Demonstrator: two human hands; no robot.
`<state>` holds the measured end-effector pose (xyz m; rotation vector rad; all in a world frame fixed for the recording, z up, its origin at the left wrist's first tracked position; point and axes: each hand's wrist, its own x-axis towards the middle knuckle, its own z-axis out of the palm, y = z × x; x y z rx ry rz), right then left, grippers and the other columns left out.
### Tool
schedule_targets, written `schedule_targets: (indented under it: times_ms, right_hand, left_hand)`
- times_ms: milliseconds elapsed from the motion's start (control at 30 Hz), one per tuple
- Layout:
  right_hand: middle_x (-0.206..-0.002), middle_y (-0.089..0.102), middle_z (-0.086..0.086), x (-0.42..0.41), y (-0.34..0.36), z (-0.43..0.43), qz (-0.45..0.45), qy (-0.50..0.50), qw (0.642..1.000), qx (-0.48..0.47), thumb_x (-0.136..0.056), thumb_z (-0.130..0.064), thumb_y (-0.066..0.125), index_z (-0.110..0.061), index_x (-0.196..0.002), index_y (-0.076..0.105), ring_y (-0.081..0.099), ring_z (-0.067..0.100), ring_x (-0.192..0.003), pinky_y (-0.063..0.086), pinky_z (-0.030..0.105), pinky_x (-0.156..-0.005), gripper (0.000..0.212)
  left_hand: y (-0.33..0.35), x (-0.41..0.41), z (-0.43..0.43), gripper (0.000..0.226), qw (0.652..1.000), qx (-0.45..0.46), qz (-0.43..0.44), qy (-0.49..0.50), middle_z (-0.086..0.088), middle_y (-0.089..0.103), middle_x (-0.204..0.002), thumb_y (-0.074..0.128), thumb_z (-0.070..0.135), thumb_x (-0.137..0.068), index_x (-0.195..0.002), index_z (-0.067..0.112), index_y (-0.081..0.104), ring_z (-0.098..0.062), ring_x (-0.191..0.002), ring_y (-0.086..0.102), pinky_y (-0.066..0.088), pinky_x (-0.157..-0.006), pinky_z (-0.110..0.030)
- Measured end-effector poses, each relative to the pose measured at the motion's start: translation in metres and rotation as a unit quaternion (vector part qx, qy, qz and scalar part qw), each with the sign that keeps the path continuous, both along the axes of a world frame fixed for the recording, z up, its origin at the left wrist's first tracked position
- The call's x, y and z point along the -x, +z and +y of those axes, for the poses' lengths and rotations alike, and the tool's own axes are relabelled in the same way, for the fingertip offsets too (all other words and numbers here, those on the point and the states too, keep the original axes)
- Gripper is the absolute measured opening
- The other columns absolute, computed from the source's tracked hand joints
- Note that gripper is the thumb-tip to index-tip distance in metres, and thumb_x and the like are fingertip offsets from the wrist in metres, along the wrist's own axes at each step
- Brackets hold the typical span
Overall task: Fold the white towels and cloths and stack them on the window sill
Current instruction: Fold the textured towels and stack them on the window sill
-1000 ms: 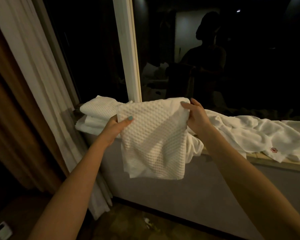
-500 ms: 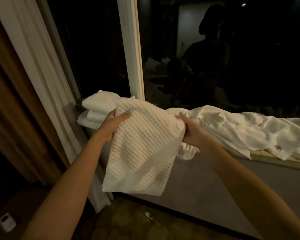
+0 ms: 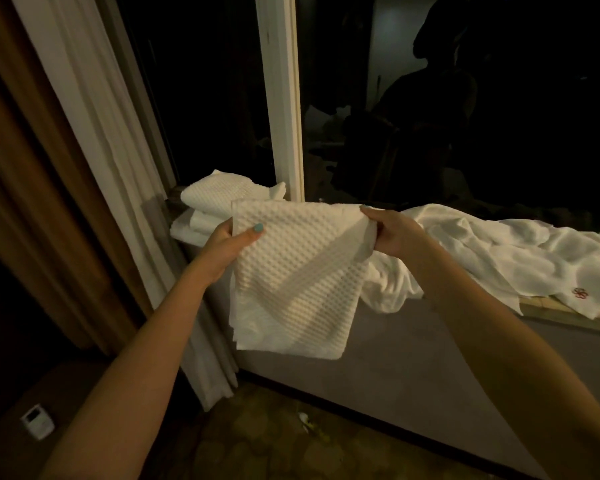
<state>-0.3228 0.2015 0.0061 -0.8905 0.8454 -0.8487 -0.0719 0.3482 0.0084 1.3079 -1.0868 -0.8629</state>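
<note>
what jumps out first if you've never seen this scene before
The white waffle-weave towel hangs mid-frame, pinched at its top corners by the left hand and right hand. Behind it on the left, folded towels sit stacked on the window sill. To the right, a rumpled white cloth with a red emblem sprawls along the sill against dark glass.

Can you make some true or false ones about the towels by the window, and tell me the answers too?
1. The left hand and right hand both hold the waffle towel. True.
2. The waffle towel lies flat on the floor. False: it hangs in the air from both hands.
3. A folded stack sits at the left end of the window sill. True.
4. The cloth with the red mark is neatly folded. False: it lies crumpled on the window sill.
</note>
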Motion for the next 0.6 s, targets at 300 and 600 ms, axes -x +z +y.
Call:
schedule_targets:
  times_ms: [300, 600]
  right_hand:
    - [-0.065, 0.061, -0.003, -0.002, -0.009, -0.001, -0.117, 0.067, 0.986, 0.096, -0.099, -0.036, 0.045, -0.015, -0.078, 0.066, 0.061, 0.010, -0.071, 0.048, 0.027, -0.079, 0.036]
    - [-0.128, 0.061, 0.010, -0.016, -0.012, 0.016, -0.079, 0.174, 0.973, 0.126, -0.084, -0.043, 0.061, -0.010, -0.134, 0.051, 0.058, 0.025, -0.118, 0.049, 0.036, -0.096, 0.061]
  left_hand:
    - [0.011, 0.010, -0.002, 0.014, 0.997, 0.040, 0.065, 0.020, 0.015, 0.062, -0.095, 0.052, 0.019, -0.098, -0.099, 0.032, 0.056, 0.009, -0.072, 0.066, 0.052, -0.061, -0.012]
    - [0.022, -0.025, 0.001, 0.028, 0.998, 0.024, 0.063, 0.008, 0.002, 0.063, -0.114, 0.054, 0.028, -0.094, -0.121, 0.023, 0.054, -0.012, -0.099, 0.063, 0.054, -0.081, -0.029]
